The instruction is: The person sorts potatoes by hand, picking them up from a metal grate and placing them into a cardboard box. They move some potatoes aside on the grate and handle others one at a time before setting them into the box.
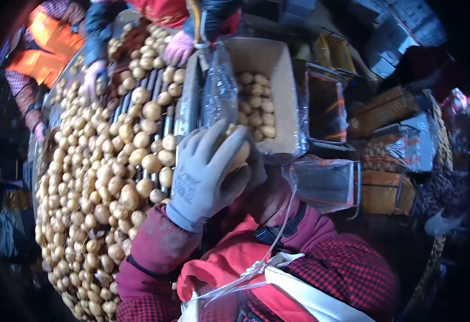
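Note:
My left hand (205, 172), in a grey work glove, curls around a potato (241, 154) in front of my chest. Close against its far side is my right hand (257, 163), in shadow and largely covered by the left, so its fingers are hidden. Just beyond both hands stands a cardboard box (272, 61) lined with clear plastic, with several potatoes (256, 99) inside. To the left, a large heap of loose potatoes (101, 188) covers a roller table (152, 83).
Across the rollers a co-worker's gloved hands (178, 48) reach among the potatoes. Another person in an orange vest (47, 45) stands at the far left. Plastic-lined crates (323, 185) and a brown carton (382, 190) are on my right.

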Available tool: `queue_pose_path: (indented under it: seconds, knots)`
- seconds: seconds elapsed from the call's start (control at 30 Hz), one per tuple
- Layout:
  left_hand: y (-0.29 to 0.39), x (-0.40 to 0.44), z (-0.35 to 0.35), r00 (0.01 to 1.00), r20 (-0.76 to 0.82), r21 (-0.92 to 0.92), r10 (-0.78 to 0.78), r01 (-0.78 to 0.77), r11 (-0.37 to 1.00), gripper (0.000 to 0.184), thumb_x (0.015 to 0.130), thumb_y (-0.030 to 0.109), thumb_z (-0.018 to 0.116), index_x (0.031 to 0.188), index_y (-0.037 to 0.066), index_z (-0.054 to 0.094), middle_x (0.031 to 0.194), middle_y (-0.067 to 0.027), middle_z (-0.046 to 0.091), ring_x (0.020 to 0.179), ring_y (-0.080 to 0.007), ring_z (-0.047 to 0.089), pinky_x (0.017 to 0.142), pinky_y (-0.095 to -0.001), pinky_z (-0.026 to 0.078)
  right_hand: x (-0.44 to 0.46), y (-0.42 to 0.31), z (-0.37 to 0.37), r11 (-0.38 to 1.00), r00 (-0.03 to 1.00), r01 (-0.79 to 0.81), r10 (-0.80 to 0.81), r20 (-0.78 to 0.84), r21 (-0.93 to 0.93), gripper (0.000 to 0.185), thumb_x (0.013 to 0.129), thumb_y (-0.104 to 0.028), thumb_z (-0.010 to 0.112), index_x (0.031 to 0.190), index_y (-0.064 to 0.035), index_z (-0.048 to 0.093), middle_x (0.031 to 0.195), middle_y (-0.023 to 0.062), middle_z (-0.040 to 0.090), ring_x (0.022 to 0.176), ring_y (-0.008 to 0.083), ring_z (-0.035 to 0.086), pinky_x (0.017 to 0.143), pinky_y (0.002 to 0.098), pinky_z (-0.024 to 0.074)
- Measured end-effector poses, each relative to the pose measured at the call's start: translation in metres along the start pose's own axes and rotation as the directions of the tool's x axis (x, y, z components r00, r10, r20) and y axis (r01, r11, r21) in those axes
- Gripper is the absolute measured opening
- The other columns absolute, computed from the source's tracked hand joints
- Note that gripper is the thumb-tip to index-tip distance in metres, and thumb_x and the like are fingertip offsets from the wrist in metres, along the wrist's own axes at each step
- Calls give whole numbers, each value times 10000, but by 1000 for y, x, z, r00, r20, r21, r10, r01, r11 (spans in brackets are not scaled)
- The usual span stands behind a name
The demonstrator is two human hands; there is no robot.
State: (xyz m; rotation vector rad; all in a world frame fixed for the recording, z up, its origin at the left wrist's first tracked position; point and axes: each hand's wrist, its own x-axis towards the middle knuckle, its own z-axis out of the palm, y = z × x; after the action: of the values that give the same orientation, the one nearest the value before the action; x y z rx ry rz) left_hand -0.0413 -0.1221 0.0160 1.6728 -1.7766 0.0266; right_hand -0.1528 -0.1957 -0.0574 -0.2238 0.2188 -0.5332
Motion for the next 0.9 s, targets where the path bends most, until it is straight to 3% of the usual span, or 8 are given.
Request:
queue_pose_path:
  seconds: [0.1, 0.3, 0.43, 0.5, 0.53, 0.63, 0.67, 0.9]
  knots:
    - [7, 47, 38, 985, 76, -96, 153, -145, 985, 755, 820, 316, 820, 1502, 126, 559, 1440, -231, 566, 1272, -425, 586, 1086, -525, 445, -7, -44, -53, 943, 994, 104, -110, 1, 317, 597, 1077, -554, 484, 1533, -169, 479, 1502, 132, 556, 1381, 288, 559, 1203, 470, 424]
    - [22, 70, 70, 977, 36, -215, 209, -197, 956, 749, 875, 377, 777, 1532, 114, 532, 1482, -242, 532, 1315, -432, 549, 1116, -515, 423, -24, -178, -110, 826, 852, 454, -513, -110, -334, 687, 998, -620, 568, 1504, -162, 495, 1463, 132, 599, 1315, 320, 605, 903, 407, 595]
    - [-5, 34, 59, 993, 108, -112, 44, -31, 993, 778, 848, 296, 798, 1537, 70, 514, 1496, -258, 524, 1328, -445, 543, 1116, -508, 437, -22, -258, -155, 913, 923, 371, -342, -178, 171, 645, 933, -609, 630, 1392, -157, 598, 1459, 147, 573, 1416, 465, 458, 918, 566, 626]
    - [-8, 14, 51, 989, 145, -78, -6, 17, 997, 778, 836, 253, 800, 1528, 49, 509, 1482, -262, 534, 1324, -447, 548, 1116, -504, 442, -11, -276, -200, 777, 638, 538, -629, -445, -326, 689, 885, -611, 704, 1374, -142, 578, 1402, 170, 579, 1382, 437, 498, 969, 587, 595]
    - [-7, 4, 47, 982, 187, -87, -26, 43, 995, 766, 835, 240, 798, 1518, 40, 513, 1473, -263, 540, 1312, -445, 560, 1109, -504, 451, -24, -282, -235, 515, 619, 379, -759, -203, -769, 661, 892, -570, 726, 1370, -141, 569, 1368, 178, 584, 1345, 420, 532, 987, 600, 577]
    - [-12, -28, 36, 969, 238, -115, -57, 87, 990, 676, 844, 217, 782, 1449, 17, 556, 1431, -257, 567, 1252, -442, 601, 1064, -504, 489, -23, -287, -237, 876, 454, 259, -482, -750, -407, 518, 936, -418, 753, 1341, -143, 584, 1316, 194, 598, 1247, 398, 608, 1011, 619, 544]
    - [-13, -45, 35, 960, 266, -123, -82, 119, 985, 664, 847, 235, 775, 1439, 24, 562, 1407, -248, 578, 1244, -439, 603, 1055, -504, 491, -41, -292, -258, 928, 802, 271, -364, -474, -255, 419, 968, -391, 733, 1295, -152, 625, 1316, 182, 624, 1243, 418, 615, 1027, 601, 539]
    - [5, -93, 0, 947, 247, -64, -207, 229, 971, 697, 821, 253, 789, 1462, 108, 557, 1393, -195, 588, 1230, -386, 610, 1047, -517, 471, 1, -201, -103, 806, 825, 237, -462, -326, -542, 531, 1115, -381, 469, 1577, -120, 449, 1568, 222, 495, 1369, 380, 564, 1062, 454, 541]
